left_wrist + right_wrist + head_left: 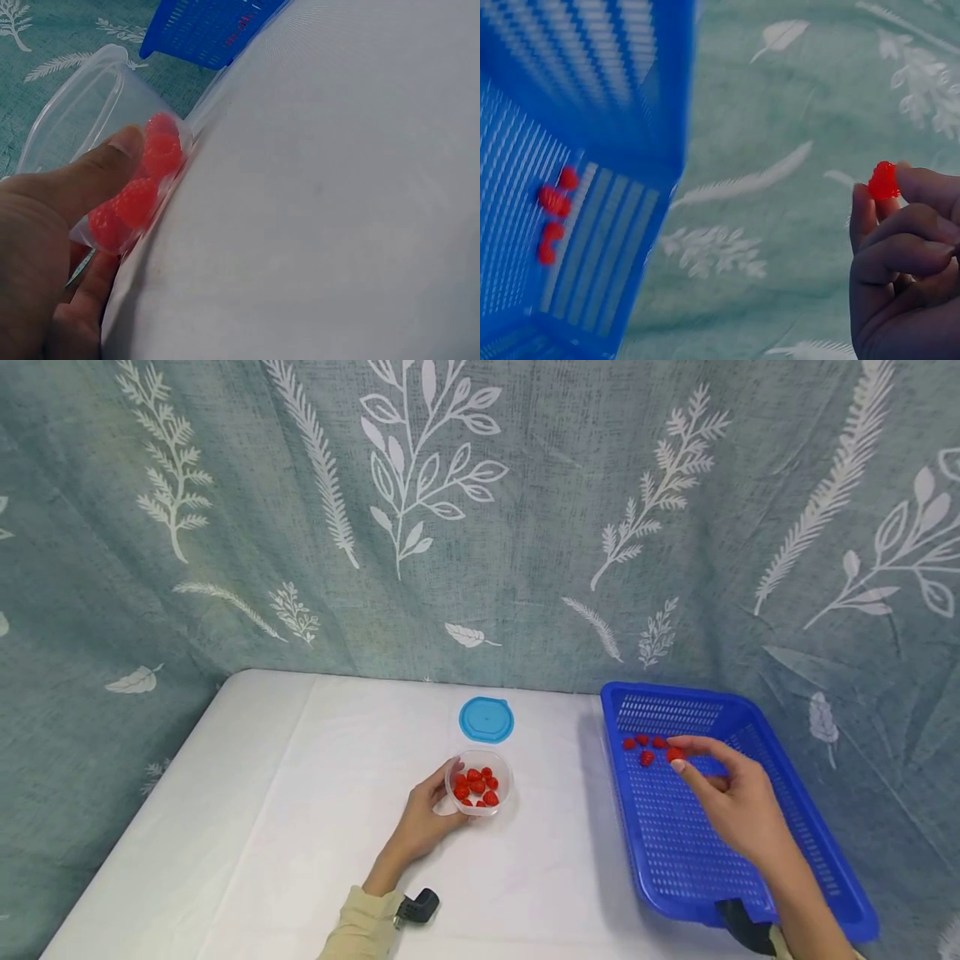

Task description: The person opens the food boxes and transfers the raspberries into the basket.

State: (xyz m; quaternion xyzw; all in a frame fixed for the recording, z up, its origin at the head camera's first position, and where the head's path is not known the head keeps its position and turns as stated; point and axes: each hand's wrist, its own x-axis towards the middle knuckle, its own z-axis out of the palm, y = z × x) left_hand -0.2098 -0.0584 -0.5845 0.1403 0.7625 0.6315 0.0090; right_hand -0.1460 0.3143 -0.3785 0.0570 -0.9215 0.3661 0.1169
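Left hand has thumb and fingers curled round the clear cup on the worktop, probably so it won't skid, while the right hand pinches 1 raspberry over the blue basket, fingertips only, likely to avoid squashing it.

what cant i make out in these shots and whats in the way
Exact count of red berries in the clear tub: head view, they overlap.
Left hand: left wrist view, fingertips besides the thumb's hidden by the tub.
Basket berries: left wrist view, blurred behind mesh.
Whole blue basket: right wrist view, cut by left and top edges.
Any print on the blue lid: head view, too small.
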